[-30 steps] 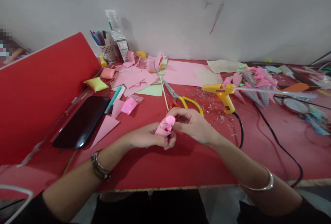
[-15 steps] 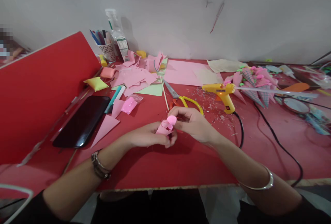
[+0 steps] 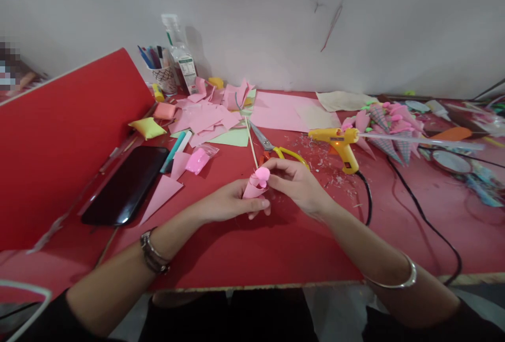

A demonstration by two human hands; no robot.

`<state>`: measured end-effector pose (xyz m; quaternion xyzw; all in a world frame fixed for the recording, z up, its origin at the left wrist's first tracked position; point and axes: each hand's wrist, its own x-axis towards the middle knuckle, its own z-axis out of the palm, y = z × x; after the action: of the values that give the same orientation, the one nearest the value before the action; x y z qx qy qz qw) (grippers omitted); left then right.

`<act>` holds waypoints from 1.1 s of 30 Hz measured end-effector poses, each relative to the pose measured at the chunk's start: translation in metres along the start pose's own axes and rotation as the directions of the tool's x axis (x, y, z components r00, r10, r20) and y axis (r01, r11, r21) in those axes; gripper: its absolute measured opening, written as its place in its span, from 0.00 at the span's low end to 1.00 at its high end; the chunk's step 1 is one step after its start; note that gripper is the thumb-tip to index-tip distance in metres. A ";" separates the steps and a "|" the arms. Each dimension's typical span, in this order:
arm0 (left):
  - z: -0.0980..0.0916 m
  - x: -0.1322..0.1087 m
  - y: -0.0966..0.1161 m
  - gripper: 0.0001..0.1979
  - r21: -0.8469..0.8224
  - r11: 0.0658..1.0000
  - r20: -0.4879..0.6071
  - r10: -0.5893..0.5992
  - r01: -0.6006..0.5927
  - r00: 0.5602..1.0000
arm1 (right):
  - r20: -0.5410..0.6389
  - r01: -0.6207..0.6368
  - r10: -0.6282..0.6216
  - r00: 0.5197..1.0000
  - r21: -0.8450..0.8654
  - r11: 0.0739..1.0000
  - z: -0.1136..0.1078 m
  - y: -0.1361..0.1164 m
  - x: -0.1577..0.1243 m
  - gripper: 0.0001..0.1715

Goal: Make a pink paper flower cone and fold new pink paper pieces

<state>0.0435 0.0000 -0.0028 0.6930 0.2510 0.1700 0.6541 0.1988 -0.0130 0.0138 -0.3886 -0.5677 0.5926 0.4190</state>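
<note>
My left hand (image 3: 226, 202) is closed around a small rolled pink paper cone (image 3: 253, 191), its mouth tilted up and to the right. At that mouth sits a bright pink rounded lump (image 3: 262, 174) that looks like soft clay, with a smaller pink bit under it. From the right, the bent fingers of my right hand (image 3: 302, 188) pinch at the lump's edge; the fingertips are partly hidden behind it. Just beyond both hands lie scissors (image 3: 290, 153) with yellow handles and a thin wooden stick (image 3: 251, 144).
A yellow glue gun (image 3: 341, 146) with a lit light and black cord stands on the right. Finished paper cones (image 3: 390, 123) are heaped behind it. On the left are a phone (image 3: 126, 187), markers (image 3: 175, 147), a pink clay packet (image 3: 201, 159), paper scraps (image 3: 207, 118) and a red board (image 3: 71, 147).
Both hands have shifted slightly, lifting the cone a little up and to the right. My left thumb has moved lower on the cone, and my right fingers remain at the pink lump.
</note>
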 end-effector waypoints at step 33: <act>0.002 -0.005 0.002 0.04 -0.328 0.945 0.121 0.032 0.009 0.992 | 0.271 0.220 -0.156 0.950 -0.223 0.950 0.000 0.001 -0.004 0.18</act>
<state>0.0407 -0.0042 -0.0001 0.5852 0.1740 0.1697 0.7736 0.2003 -0.0172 0.0130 -0.3042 -0.7206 0.5176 0.3467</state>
